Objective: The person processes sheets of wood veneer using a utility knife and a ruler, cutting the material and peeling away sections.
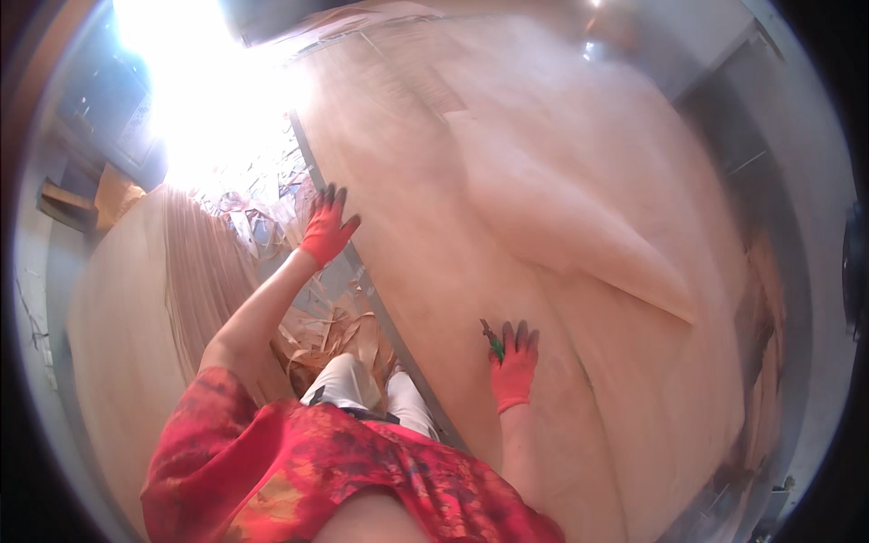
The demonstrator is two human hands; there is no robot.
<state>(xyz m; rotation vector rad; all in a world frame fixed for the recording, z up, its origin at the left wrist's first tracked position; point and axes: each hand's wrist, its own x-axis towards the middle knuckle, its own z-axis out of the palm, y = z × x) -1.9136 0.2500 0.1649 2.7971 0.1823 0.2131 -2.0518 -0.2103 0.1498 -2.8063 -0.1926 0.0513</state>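
My left hand (pixel 331 228) is open, fingers apart, with nothing in it that I can see. It is by the long edge of the table (pixel 391 328); I can't tell if it touches. My right hand (pixel 514 368) has its thumb side closed on a small tool with a green handle (pixel 497 347), its other fingers nearly straight. Under and past it lie the big tan sheets (pixel 434 271), spread over the table. They look like thin wood: light, a bit bendy, smooth, and easy to split. The top one bulges up in a loose fold (pixel 552 213). I'd hold a sheet by its edge, both hands wide apart, and not pinch that fold. To my left stands a thick stack (pixel 204 281), with curly scraps (pixel 348 339) beside it.
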